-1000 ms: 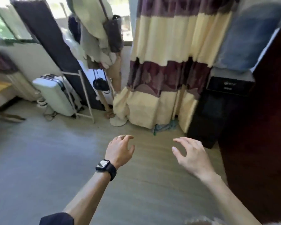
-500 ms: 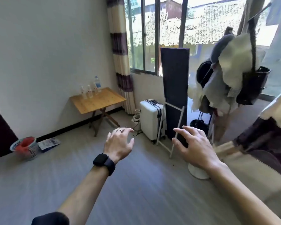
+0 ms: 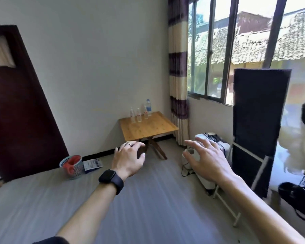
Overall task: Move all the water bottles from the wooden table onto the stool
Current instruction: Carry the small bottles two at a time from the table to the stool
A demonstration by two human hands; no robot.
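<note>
A small wooden folding table [image 3: 149,128] stands against the far white wall, near the window corner. Along its back edge stand three small clear water bottles [image 3: 139,115] in a row and one larger bottle with a blue label [image 3: 148,107] behind them. My left hand [image 3: 128,159], with a ring and a black wrist watch, hovers in front of me, fingers loosely curled and holding nothing. My right hand [image 3: 205,159] is spread open and holds nothing too. Both hands are well short of the table. No stool is in view.
A white suitcase [image 3: 212,143] and a tall dark panel on a white frame [image 3: 257,124] stand to the right under the window. A basket with red contents [image 3: 72,165] and a leaflet [image 3: 92,164] lie by the dark door [image 3: 19,106]. Grey floor lies ahead.
My view has swung left from the curtain and clothes rack to the wall with the table, which now looks nearer and more central. Both hands stay raised and hold nothing.
</note>
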